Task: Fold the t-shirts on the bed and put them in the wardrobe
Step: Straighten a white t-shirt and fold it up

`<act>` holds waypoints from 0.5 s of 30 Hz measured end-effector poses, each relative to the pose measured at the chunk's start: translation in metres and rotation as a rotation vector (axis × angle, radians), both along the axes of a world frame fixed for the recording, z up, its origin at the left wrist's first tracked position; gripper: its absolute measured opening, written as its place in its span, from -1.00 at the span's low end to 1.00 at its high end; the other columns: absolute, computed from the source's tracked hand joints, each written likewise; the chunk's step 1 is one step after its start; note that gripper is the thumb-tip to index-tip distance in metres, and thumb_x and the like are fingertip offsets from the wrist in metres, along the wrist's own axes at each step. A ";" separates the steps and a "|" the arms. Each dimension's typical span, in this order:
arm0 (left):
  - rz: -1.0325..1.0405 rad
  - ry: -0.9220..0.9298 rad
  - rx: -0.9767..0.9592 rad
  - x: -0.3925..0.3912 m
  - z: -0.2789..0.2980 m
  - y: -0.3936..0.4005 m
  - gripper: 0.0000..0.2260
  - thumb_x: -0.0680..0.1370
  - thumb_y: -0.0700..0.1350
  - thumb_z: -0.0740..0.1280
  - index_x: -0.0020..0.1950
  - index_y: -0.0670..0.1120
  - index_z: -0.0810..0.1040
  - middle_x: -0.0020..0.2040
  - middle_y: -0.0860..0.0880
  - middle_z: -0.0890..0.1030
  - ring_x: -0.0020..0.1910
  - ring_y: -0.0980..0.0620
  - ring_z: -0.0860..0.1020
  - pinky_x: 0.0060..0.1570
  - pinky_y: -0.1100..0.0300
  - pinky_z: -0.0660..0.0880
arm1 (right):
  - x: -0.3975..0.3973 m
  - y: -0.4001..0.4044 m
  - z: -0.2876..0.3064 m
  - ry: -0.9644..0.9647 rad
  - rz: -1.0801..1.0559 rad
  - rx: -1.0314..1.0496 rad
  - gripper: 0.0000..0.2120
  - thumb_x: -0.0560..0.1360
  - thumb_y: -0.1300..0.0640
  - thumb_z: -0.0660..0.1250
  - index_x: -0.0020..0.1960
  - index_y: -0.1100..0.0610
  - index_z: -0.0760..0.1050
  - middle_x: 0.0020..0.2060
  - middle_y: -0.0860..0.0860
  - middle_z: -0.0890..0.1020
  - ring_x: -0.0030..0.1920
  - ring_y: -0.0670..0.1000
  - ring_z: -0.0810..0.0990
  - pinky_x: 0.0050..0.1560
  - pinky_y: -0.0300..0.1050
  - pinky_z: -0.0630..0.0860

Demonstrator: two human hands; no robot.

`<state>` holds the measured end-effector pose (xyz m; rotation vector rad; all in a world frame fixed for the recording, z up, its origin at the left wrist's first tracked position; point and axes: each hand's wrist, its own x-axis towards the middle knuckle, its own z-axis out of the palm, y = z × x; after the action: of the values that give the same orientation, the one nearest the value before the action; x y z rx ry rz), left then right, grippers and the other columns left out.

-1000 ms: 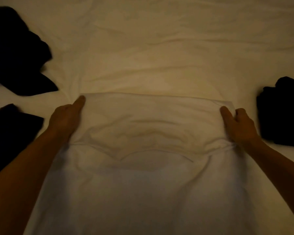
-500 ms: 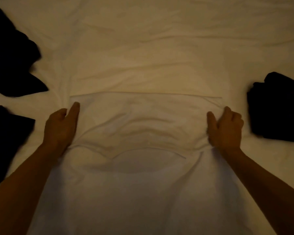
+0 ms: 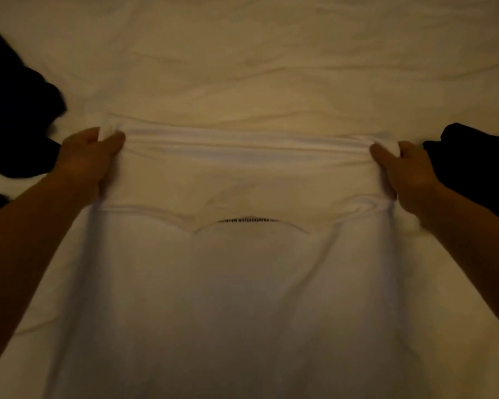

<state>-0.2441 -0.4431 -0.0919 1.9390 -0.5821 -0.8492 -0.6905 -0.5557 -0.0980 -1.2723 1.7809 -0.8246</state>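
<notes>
Dim warm yellowish light; soft overall blur; dark corners; near foreground shadowed.

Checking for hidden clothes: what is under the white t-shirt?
Only the bed sheet shows around the white t-shirt; whatever lies beneath is covered. Both the left hand and right hand grip its far fold.

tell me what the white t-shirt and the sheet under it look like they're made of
White t-shirt: looks like soft, matte knit, probably cotton; it bunches into limp ridges where the left hand and right hand pinch it. Sheet: matte cream woven cloth, with shallow creases. The dim light leaves the fibres uncertain.
</notes>
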 end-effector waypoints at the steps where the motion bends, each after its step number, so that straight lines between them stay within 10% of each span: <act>1: -0.011 -0.016 -0.009 0.003 0.002 -0.009 -0.72 0.57 -0.01 0.40 0.23 -0.10 0.58 0.05 -0.01 0.61 -0.23 0.15 0.59 -0.27 0.31 0.54 | 0.000 -0.004 0.002 0.007 0.005 -0.002 -0.63 0.56 0.01 0.37 0.24 0.23 0.52 0.03 0.07 0.57 -0.07 0.02 0.57 0.01 -0.07 0.48; 4: -0.056 -0.045 0.042 0.005 0.007 -0.026 -0.67 0.57 -0.07 0.40 0.31 -0.10 0.54 0.12 -0.05 0.55 0.06 -0.03 0.52 -0.08 0.15 0.49 | -0.001 -0.012 0.001 0.015 0.003 0.009 -0.65 0.55 0.00 0.39 0.22 0.21 0.52 0.03 0.07 0.58 0.04 0.09 0.56 0.05 -0.05 0.48; 9: -0.094 -0.022 0.025 0.008 0.004 -0.015 -0.89 0.55 -0.19 0.39 -0.16 -0.02 0.57 -0.18 -0.05 0.56 -0.19 -0.04 0.52 -0.20 0.11 0.44 | -0.004 -0.012 -0.001 -0.064 -0.005 0.027 -0.67 0.53 0.01 0.41 0.18 0.20 0.53 0.10 0.14 0.61 0.07 0.11 0.59 0.12 0.03 0.54; 15: -0.058 0.028 -0.076 0.008 0.012 0.016 -0.92 0.55 -0.15 0.39 -0.07 0.03 0.61 -0.07 -0.03 0.62 0.00 -0.06 0.57 0.01 0.12 0.53 | -0.008 0.009 0.008 -0.159 -0.029 0.014 -0.55 0.49 -0.08 0.42 0.29 0.13 0.50 0.12 0.05 0.56 0.19 0.13 0.56 0.24 0.13 0.50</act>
<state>-0.2362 -0.4276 -0.0803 1.8470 -0.6475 -0.8766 -0.6982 -0.5471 -0.0901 -1.1419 1.6793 -0.9023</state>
